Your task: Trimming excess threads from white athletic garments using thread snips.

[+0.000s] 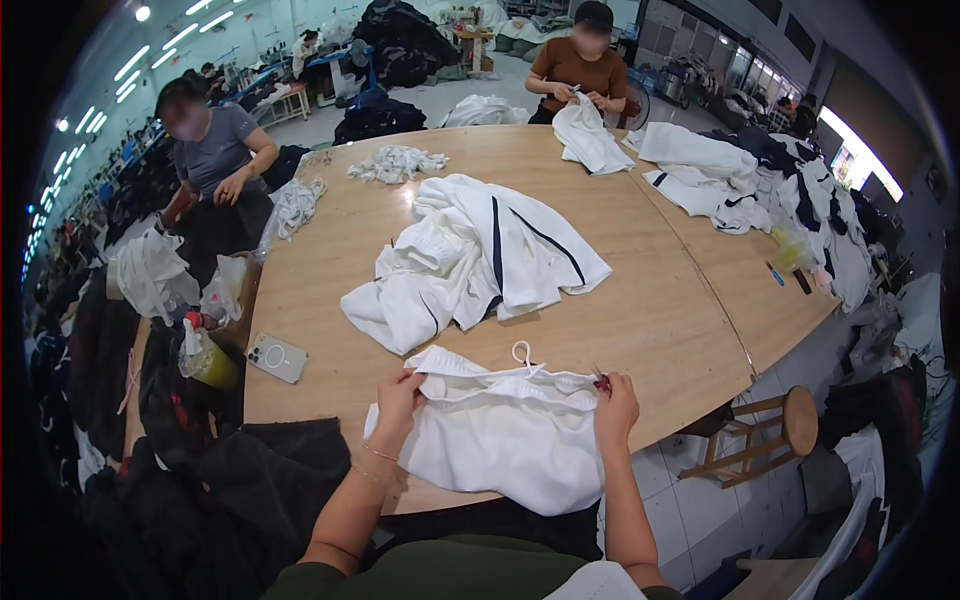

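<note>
1 phone (277, 357) – 1 stool (762, 432) – 2 co-workers (215, 150)

Left hand (397, 392) pinching, right hand (614, 400) seemingly closed

A white garment (505, 435) with an elastic, gathered waistband and a looped white drawstring lies flat over the near table edge, waistband uppermost. Its left waistband corner sits pinched in the left fingers (405, 385); the right corner lies just under the right fingertips (606, 385).

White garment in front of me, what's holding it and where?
Both hands grip the white garment along its gathered waistband: the left hand at the left end, the right hand at the right end, with a small red-handled tool.
</note>
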Demonstrator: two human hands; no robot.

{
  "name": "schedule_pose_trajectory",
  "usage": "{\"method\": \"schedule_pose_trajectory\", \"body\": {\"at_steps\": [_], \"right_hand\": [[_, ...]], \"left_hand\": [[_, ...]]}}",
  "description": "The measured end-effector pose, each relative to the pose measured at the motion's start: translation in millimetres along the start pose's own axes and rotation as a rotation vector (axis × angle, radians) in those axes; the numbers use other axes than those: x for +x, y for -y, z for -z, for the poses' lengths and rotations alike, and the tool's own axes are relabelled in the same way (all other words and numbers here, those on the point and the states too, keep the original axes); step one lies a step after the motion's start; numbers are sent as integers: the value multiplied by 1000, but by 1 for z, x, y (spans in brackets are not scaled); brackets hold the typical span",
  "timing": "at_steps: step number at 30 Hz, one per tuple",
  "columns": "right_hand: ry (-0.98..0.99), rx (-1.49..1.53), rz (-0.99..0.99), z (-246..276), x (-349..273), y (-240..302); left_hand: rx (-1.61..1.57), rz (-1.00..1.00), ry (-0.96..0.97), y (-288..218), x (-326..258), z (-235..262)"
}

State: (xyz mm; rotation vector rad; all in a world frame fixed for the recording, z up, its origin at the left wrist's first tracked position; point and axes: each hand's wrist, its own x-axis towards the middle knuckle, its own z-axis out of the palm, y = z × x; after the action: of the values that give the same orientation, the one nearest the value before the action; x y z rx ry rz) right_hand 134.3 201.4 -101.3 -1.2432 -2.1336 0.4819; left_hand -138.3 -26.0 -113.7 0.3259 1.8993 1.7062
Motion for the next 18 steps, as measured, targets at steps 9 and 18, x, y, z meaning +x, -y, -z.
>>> {"method": "schedule_pose_trajectory", "body": {"at_steps": [9,18], "right_hand": [[338,1575,-802,43,33,3],[378,1644,-583,91,49,3]], "left_hand": [[-885,279,544,-46,11,62],[-730,110,321,-76,-19,92]]}}
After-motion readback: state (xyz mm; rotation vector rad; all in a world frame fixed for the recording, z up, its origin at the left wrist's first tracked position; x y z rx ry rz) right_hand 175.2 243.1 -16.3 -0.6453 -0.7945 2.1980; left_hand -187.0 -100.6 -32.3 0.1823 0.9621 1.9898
